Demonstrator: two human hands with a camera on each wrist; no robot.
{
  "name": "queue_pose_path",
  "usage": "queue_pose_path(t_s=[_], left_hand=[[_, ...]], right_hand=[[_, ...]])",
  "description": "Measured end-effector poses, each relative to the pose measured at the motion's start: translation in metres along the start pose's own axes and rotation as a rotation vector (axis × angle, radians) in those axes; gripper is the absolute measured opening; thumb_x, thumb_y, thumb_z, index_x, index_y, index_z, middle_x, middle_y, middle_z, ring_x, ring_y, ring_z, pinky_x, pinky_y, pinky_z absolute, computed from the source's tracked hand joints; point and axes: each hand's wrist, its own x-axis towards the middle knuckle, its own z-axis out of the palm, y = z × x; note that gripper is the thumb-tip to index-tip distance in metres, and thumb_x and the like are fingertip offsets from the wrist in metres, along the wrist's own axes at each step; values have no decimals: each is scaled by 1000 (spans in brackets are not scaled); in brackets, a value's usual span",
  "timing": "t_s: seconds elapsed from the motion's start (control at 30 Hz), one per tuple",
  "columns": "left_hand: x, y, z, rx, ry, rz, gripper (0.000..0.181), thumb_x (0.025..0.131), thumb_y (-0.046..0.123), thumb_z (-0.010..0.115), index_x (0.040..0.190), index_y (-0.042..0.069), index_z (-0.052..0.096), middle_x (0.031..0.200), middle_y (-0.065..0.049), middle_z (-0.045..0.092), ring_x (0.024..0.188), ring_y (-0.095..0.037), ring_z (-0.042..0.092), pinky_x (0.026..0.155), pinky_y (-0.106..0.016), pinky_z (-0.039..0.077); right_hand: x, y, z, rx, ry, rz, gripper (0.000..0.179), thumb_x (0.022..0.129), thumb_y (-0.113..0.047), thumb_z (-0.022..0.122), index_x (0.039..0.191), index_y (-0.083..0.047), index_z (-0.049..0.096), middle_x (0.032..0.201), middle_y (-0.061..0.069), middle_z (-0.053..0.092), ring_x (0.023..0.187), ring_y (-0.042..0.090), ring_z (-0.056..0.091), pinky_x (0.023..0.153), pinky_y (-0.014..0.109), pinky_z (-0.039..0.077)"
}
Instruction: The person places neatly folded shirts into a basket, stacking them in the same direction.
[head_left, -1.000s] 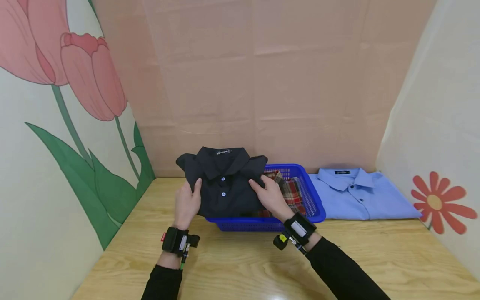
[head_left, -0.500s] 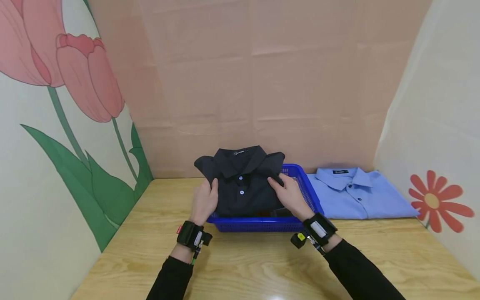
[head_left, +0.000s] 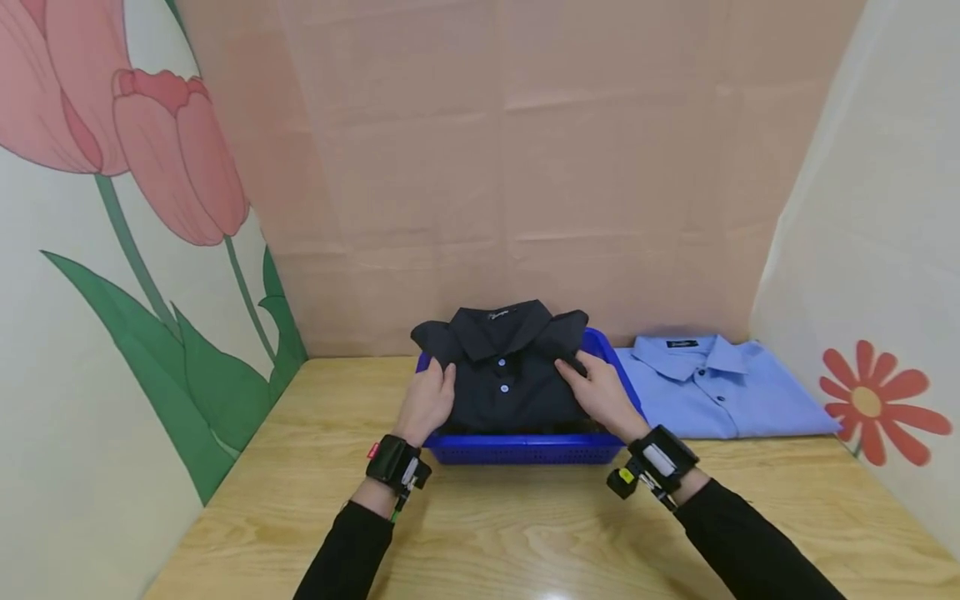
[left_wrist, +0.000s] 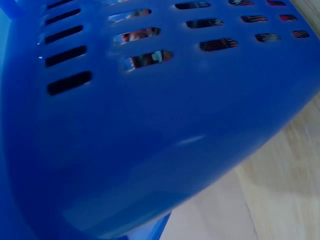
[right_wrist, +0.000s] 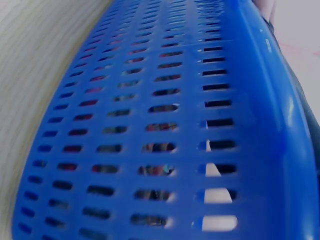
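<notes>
A folded black collared shirt (head_left: 517, 375) with white buttons lies over the blue plastic basket (head_left: 525, 450), its collar toward the back wall. My left hand (head_left: 427, 400) grips the shirt's left edge, thumb on top. On the opposite edge, my right hand (head_left: 602, 393) pinches the cloth between thumb and fingers. Both wrist views are filled by the slotted wall of the basket, (left_wrist: 150, 115) close up in the left one; patterned red and dark cloth shows through the slots. The undersides of both hands' fingers are hidden.
To the right of the basket a folded light blue shirt (head_left: 720, 392) lies on the wooden table (head_left: 525, 533). A pinkish-brown sheet (head_left: 510, 167) hangs behind, and flower-printed panels (head_left: 847, 250) stand on both sides.
Both hands have carried the black shirt rightward and then lowered it over the basket. The plaid cloth visible in the basket earlier is now covered. The light blue shirt has stayed put.
</notes>
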Motion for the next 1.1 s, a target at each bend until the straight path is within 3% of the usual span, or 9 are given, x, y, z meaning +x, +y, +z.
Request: queue_pose_path(t_s=[0.13, 0.23, 0.37, 0.47, 0.67, 0.8, 0.9, 1.03, 1.1], left_hand=[[1, 0, 3, 32, -68, -13, 46, 107, 30, 37, 126, -9, 52, 96, -22, 67, 92, -29, 67, 75, -42, 53], [2, -2, 7, 56, -128, -24, 49, 107, 30, 36, 135, -9, 47, 103, -22, 67, 94, -27, 66, 76, -41, 53], [4, -2, 11, 91, -190, -27, 43, 108, 30, 34, 127, -4, 50, 83, -11, 60, 76, -21, 61, 62, -34, 47], [6, -2, 15, 133, -208, 3, 36, 107, 29, 36, 116, -1, 53, 79, -9, 58, 74, -22, 62, 60, -35, 47], [6, -2, 20, 212, -213, 30, 32, 106, 29, 40, 110, 0, 54, 96, -17, 68, 92, -31, 69, 72, -44, 53], [5, -2, 23, 237, -199, 34, 32, 105, 30, 43, 109, 0, 54, 98, -20, 69, 91, -35, 70, 72, -47, 54], [4, -2, 24, 271, -188, 38, 33, 104, 29, 46, 113, -1, 53, 98, -20, 70, 89, -36, 70, 71, -48, 55], [2, -2, 24, 320, -166, 66, 40, 103, 23, 49, 131, -6, 47, 101, -20, 71, 88, -35, 71, 71, -47, 56], [0, -2, 23, 321, -151, 84, 44, 102, 19, 50, 136, -7, 44, 99, -21, 71, 85, -36, 71, 69, -48, 57]], right_hand=[[-1, 6, 0, -87, 16, -17, 39, 103, -42, 47, 88, -7, 51, 76, 6, 42, 67, 20, 45, 61, 32, 36], [-1, 12, 0, -125, 22, 0, 37, 103, -39, 48, 84, -7, 47, 75, 5, 38, 69, 21, 42, 62, 32, 34], [0, 18, -2, -127, 2, 25, 38, 103, -38, 47, 81, -8, 43, 73, 3, 31, 65, 20, 37, 59, 32, 32], [2, 20, -4, -125, -10, 29, 38, 103, -40, 46, 83, -8, 44, 73, 3, 31, 63, 19, 37, 58, 31, 32], [4, 23, -6, -179, -20, 29, 35, 103, -35, 48, 84, -5, 48, 73, 6, 37, 65, 23, 43, 59, 34, 36], [4, 24, -5, -254, -6, -14, 35, 102, -31, 51, 101, 3, 59, 91, 21, 60, 87, 35, 61, 73, 45, 47], [5, 26, -4, -288, -8, -31, 31, 101, -28, 54, 96, 2, 60, 86, 19, 60, 80, 34, 62, 69, 44, 47], [6, 27, -3, -298, -49, -28, 30, 101, -26, 53, 81, -4, 50, 71, 8, 41, 62, 24, 46, 57, 35, 37], [5, 26, -3, -309, -67, -25, 27, 101, -26, 53, 90, -1, 57, 78, 12, 52, 69, 25, 54, 60, 35, 42]])
